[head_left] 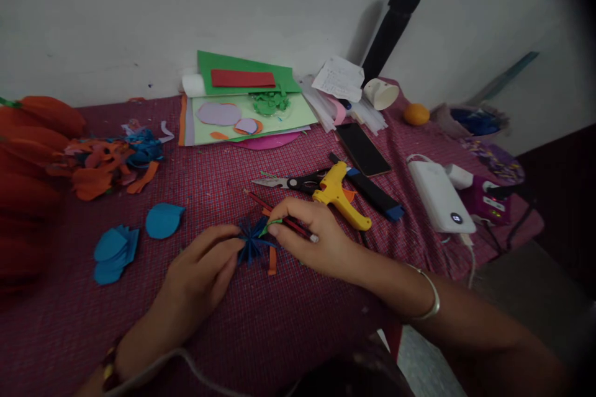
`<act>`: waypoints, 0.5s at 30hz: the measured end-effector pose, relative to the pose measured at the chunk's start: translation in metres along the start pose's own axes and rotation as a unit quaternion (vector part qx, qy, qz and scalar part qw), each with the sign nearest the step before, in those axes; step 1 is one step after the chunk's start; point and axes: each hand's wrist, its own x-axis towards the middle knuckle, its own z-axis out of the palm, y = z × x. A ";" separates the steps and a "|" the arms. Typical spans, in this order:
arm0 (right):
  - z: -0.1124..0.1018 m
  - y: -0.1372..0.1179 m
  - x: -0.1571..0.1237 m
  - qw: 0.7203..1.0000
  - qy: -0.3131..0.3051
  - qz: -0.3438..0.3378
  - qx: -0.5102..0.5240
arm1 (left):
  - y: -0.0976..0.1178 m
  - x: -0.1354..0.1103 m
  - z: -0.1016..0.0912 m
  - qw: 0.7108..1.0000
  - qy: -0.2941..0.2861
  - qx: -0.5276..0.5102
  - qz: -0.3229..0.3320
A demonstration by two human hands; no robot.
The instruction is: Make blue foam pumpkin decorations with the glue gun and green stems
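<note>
My left hand pinches the edge of a dark blue, star-like piece with thin spokes just above the cloth. My right hand, its thumb and forefinger closed, holds a small green strip against that piece. A dark red pencil runs slantwise at the right hand's fingers; whether they grip it too is unclear. Under the hands lies an orange strip. To the left are a blue petal-shaped cutout and a small pile of similar blue cutouts.
Beyond my right hand lie scissors, a yellow glue gun, a blue-black cutter and a phone. Foam sheets and orange scraps sit farther back. A white power bank stands right; orange pumpkin-like shapes fill the left.
</note>
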 end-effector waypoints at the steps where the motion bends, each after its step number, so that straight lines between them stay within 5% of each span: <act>1: 0.000 0.000 0.000 1.000 0.000 0.000 0.000 | 0.000 0.001 0.000 1.000 0.001 0.001 -0.002; 15: -0.001 -0.003 0.001 0.998 0.011 0.042 0.055 | 0.003 0.006 0.005 1.000 0.022 -0.010 -0.014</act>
